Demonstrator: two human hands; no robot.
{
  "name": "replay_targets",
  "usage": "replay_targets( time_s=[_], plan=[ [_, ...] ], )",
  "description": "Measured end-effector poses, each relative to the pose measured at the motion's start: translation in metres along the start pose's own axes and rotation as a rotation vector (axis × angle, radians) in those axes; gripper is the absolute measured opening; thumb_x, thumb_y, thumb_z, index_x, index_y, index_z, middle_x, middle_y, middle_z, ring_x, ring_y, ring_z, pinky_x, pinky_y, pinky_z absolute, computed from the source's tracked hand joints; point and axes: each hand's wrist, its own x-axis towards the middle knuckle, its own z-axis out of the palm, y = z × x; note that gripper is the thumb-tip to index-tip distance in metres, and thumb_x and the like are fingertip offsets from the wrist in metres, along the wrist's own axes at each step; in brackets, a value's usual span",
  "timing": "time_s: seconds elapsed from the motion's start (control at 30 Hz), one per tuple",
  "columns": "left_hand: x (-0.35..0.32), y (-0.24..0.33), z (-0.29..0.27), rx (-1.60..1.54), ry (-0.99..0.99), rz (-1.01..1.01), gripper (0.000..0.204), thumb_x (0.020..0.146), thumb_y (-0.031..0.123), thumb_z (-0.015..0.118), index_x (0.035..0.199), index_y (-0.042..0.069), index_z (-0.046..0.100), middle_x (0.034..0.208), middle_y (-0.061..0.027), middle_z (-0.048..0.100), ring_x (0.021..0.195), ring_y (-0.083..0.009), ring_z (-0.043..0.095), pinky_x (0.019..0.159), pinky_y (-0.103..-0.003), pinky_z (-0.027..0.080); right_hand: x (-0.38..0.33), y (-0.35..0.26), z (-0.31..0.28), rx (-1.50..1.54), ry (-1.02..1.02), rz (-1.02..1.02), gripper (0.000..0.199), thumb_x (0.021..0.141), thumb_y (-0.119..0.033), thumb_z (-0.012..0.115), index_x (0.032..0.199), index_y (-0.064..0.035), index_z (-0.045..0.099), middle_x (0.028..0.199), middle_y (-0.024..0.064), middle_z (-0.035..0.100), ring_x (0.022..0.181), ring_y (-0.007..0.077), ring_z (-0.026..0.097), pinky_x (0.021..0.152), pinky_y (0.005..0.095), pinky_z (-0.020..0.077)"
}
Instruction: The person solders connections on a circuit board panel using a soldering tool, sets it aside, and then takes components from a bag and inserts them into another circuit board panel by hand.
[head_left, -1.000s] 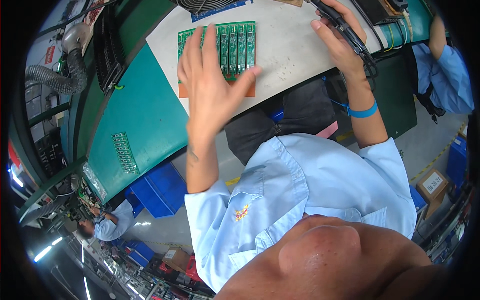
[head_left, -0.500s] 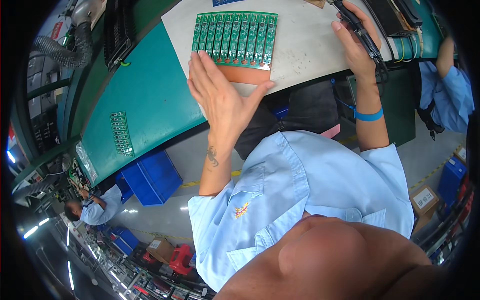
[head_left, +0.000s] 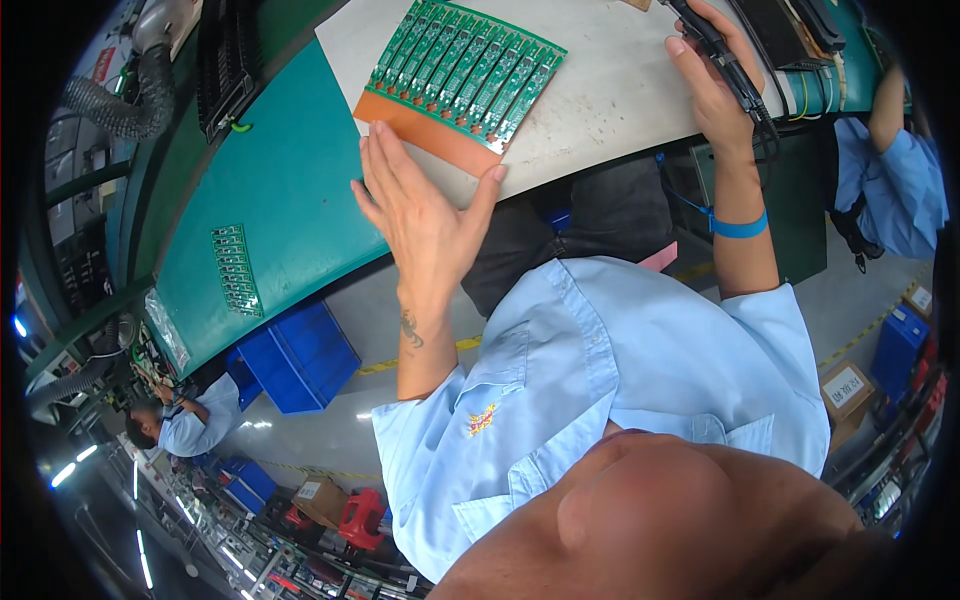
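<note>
Just beyond the spread fingers of the left hand lies the green circuit-board panel on its orange carrier, on the white mat of the counter. The right hand has its fingers wrapped around a black corded tool. Steadying the carrier flat by its orange edge, clear of the components, seems wisest.

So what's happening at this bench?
A person in a light blue shirt sits at a workbench. The left hand lies flat and open at the near edge of an orange pad that carries a green circuit board panel. The right hand grips a black corded tool beside the panel. A smaller green board lies apart on the teal mat.
</note>
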Motion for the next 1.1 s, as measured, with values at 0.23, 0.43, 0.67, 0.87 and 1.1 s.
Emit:
replay_targets(
  time_s=[0.23, 0.43, 0.67, 0.87, 1.1],
  plan=[
    [0.011, -0.023, -0.01, -0.038, -0.098, 0.014, 0.116, 0.081, 0.062, 0.083, 0.161, -0.006, 0.032, 0.155, -0.0255, 0.05, 0.149, -0.0392, 0.044, 0.122, -0.071, 0.019, 0.0, 0.002, -0.004, -0.048, -0.008, 0.045, 0.052, 0.087, 0.001, 0.073, 0.137, 0.0027, 0.062, 0.12, 0.0116, 0.07, 0.1, 0.0182, 0.064, 0.093, 0.0266, 0.05],
    [0.013, -0.029, -0.012, 0.074, -0.018, 0.12, 0.111, 0.081, 0.062, 0.083, 0.16, -0.002, 0.037, 0.149, -0.0209, 0.059, 0.143, -0.0345, 0.051, 0.122, -0.07, 0.021, 0.005, 0.016, -0.009, -0.029, -0.004, 0.076, 0.051, 0.087, 0.002, 0.073, 0.137, 0.0028, 0.062, 0.12, 0.0117, 0.07, 0.101, 0.018, 0.064, 0.092, 0.0263, 0.05],
    [0.017, -0.042, -0.026, 0.086, -0.077, 0.18, 0.103, 0.084, 0.056, 0.082, 0.159, -0.001, 0.041, 0.145, -0.0197, 0.062, 0.138, -0.0336, 0.055, 0.122, -0.067, 0.025, 0.002, 0.017, -0.013, 0.0, -0.016, 0.051, 0.05, 0.087, 0.003, 0.073, 0.136, 0.0033, 0.061, 0.121, 0.0122, 0.071, 0.102, 0.0183, 0.065, 0.091, 0.0261, 0.0503],
    [0.013, -0.07, -0.035, -0.09, -0.064, 0.171, 0.089, 0.089, 0.044, 0.082, 0.156, -0.001, 0.045, 0.141, -0.0182, 0.065, 0.133, -0.0329, 0.059, 0.121, -0.059, 0.032, -0.028, -0.013, -0.017, -0.039, -0.197, -0.073, 0.052, 0.085, 0.003, 0.076, 0.136, 0.0022, 0.064, 0.12, 0.0124, 0.072, 0.098, 0.0179, 0.066, 0.087, 0.0269, 0.0518],
    [0.039, -0.09, -0.038, -0.149, 0.055, 0.176, 0.069, 0.095, 0.027, 0.078, 0.152, 0.0, 0.051, 0.137, -0.0162, 0.068, 0.123, -0.0315, 0.064, 0.112, -0.045, 0.044, -0.071, -0.061, -0.013, -0.022, -0.401, -0.17, 0.044, 0.077, 0.008, 0.076, 0.12, 0.0017, 0.074, 0.105, 0.0095, 0.077, 0.08, 0.0159, 0.067, 0.077, 0.0241, 0.0533]
  ],
)
